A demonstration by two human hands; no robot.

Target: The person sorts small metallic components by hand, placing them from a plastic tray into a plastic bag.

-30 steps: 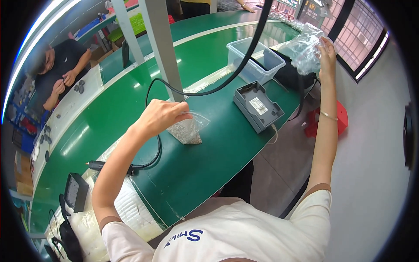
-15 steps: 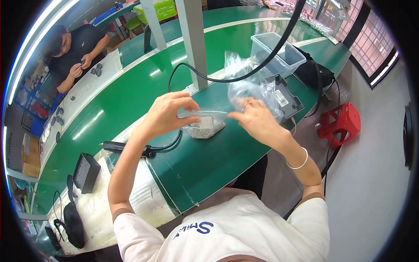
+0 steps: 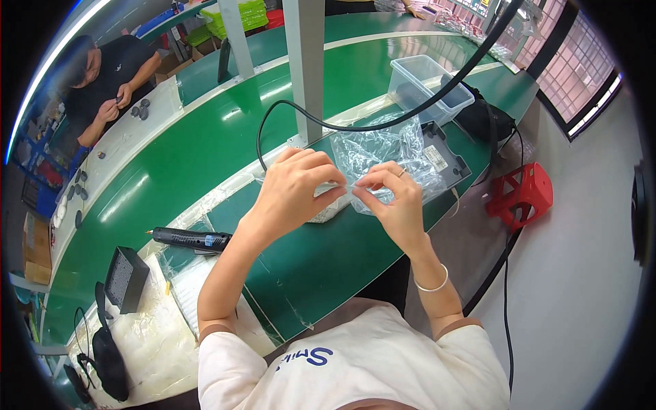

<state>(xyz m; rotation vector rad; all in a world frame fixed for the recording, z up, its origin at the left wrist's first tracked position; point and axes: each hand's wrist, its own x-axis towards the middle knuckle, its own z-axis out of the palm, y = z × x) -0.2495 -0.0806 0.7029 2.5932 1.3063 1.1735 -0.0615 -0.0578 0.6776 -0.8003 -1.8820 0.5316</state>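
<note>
My left hand [image 3: 297, 186] and my right hand [image 3: 391, 195] meet over the green table [image 3: 205, 157], both pinching the edge of a crumpled clear plastic bag [image 3: 383, 147]. The bag spreads away from my fingers toward a dark grey flat device [image 3: 447, 160]. Under my left hand lies a small clear packet [image 3: 331, 210] with something pale inside; whether my fingers touch it cannot be told.
A clear plastic bin [image 3: 427, 82] stands at the far right of the table. A black cable [image 3: 355, 126] loops past a grey post [image 3: 307, 68]. A black electric screwdriver [image 3: 191, 239] lies to my left. A red stool [image 3: 526, 195] stands on the floor. Another person [image 3: 102, 75] works at the far left.
My right hand brought the clear bag down from the upper right to the table. Both hands have closed together on its edge, above the small packet.
</note>
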